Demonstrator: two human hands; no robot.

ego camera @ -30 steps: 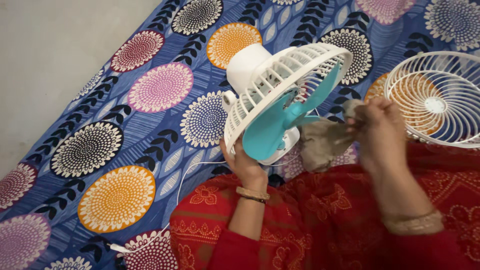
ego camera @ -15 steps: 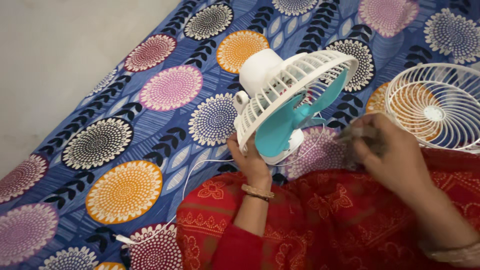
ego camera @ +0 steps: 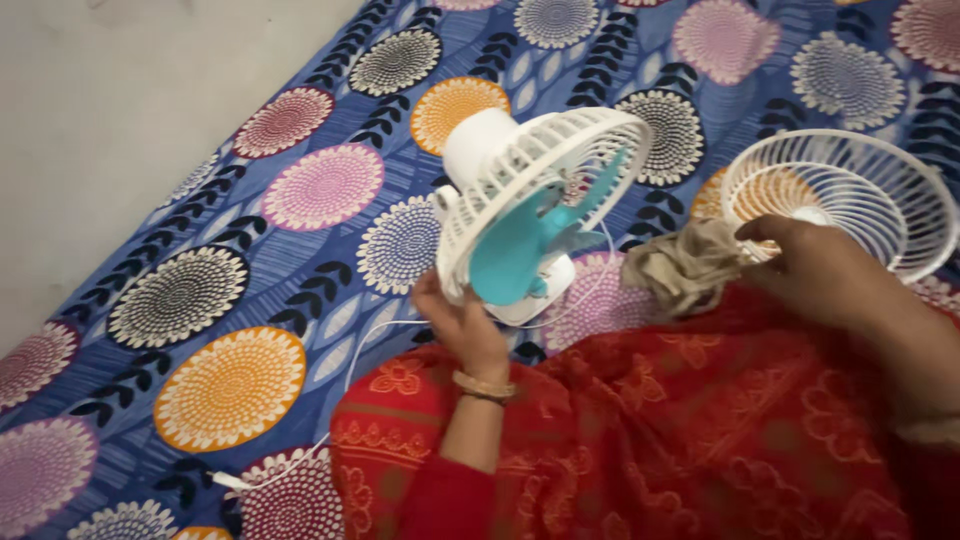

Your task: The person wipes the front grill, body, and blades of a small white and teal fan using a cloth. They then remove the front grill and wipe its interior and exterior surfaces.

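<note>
On the flower-print bedsheet, my left hand clenched the tilted fan by its rim, my right hand gripped a rag; I feared the fan slipping.

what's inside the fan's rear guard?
Inside the rear guard sit the turquoise blades, uncovered since the front grille lies apart on the bedsheet. The hub behind the blades is hidden. Left hand holds the guard's rim.

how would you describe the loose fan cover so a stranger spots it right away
On the blue floral bedsheet, look right of the white table fan with turquoise blades. The round white plastic grille lies there by itself, dished upward, bladeless, beside the right hand.
</note>
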